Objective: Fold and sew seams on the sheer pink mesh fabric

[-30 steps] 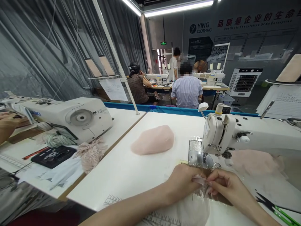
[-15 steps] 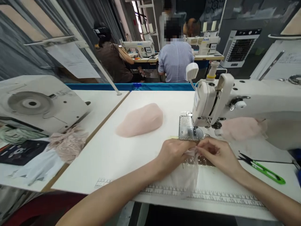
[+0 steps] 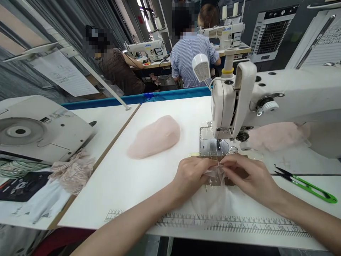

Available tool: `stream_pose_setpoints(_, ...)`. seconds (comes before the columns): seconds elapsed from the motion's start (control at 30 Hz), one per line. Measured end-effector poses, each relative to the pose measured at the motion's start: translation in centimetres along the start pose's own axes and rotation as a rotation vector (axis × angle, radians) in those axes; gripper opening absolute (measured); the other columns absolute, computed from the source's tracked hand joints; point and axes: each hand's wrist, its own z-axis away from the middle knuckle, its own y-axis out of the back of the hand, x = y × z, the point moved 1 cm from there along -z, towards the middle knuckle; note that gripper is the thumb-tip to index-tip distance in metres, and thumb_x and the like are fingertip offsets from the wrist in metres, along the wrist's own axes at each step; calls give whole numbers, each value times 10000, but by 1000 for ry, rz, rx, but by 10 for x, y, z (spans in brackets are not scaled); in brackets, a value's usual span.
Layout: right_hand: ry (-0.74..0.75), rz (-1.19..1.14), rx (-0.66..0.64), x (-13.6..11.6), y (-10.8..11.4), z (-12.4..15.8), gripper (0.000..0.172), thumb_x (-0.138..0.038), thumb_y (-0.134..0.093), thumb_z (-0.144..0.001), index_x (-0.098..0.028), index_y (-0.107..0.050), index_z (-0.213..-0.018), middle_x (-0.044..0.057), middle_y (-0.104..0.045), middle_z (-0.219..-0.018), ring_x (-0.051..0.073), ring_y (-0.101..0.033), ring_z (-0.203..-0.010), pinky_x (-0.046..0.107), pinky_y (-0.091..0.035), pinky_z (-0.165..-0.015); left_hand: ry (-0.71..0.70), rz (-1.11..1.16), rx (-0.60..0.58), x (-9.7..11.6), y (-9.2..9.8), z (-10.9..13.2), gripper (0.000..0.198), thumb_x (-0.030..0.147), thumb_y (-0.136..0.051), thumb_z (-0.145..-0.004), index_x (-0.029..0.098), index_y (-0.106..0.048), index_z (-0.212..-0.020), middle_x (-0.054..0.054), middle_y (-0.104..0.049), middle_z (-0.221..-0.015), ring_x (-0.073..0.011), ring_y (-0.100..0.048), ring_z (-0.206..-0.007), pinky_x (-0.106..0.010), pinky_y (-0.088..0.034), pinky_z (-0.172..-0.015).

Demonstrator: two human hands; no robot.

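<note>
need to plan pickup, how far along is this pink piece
Done: cannot tell; pink pile left of the sewing machine, second pile behind its arm. In hand: left hand and right hand pinch a sheer pink piece. Left: it is not under the presser foot yet.

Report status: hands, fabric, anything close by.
Left hand and right hand both pinching the sheer fabric in front of the presser foot. Fabric trails toward the printed ruler. Green snips lie right of the hands, untouched.
</note>
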Motion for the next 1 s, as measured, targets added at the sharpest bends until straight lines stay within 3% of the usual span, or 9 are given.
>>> stream_pose_setpoints(0.5,-32,-15,-37,-3,0,-3,125,-166,-502,-914,-220,-581,-994,9,-662,-859,134,-643,-742,215,-543,-587,7,26,-10,-2,-2,4,98,94,-512,-890,136,-584,-942,-17,-696,-807,-125,-655,-667,-224,-510,-614)
stream_pose_setpoints(0.67,-28,-54,-64,0,-3,0,118,-185,-479,-923,-214,-582,-973,27,-643,-856,142,-623,-736,235,-531,-585,46,68,-19,0,-1,3,93,162,-504,-927,143,-594,-928,2,-683,-749,-104,-635,-617,-191,-478,-596)
stream_pose_setpoints(0.8,-59,-50,-74,4,-4,0,122,-212,-466,-933,-215,-587,-926,20,-630,-826,134,-599,-693,233,-501,-554,174,165,-114,0,-1,2,165,267,-500,-951,162,-615,-899,21,-668,-709,-88,-599,-571,-164,-419,-546)
stream_pose_setpoints(1.0,-64,-15,-79,6,-4,1,136,-219,-461,-935,-217,-595,-914,9,-626,-798,130,-586,-669,230,-466,-546,348,248,-322,3,-1,2,131,216,-547,-894,178,-658,-835,40,-635,-652,-78,-543,-547,-153,-345,-514)
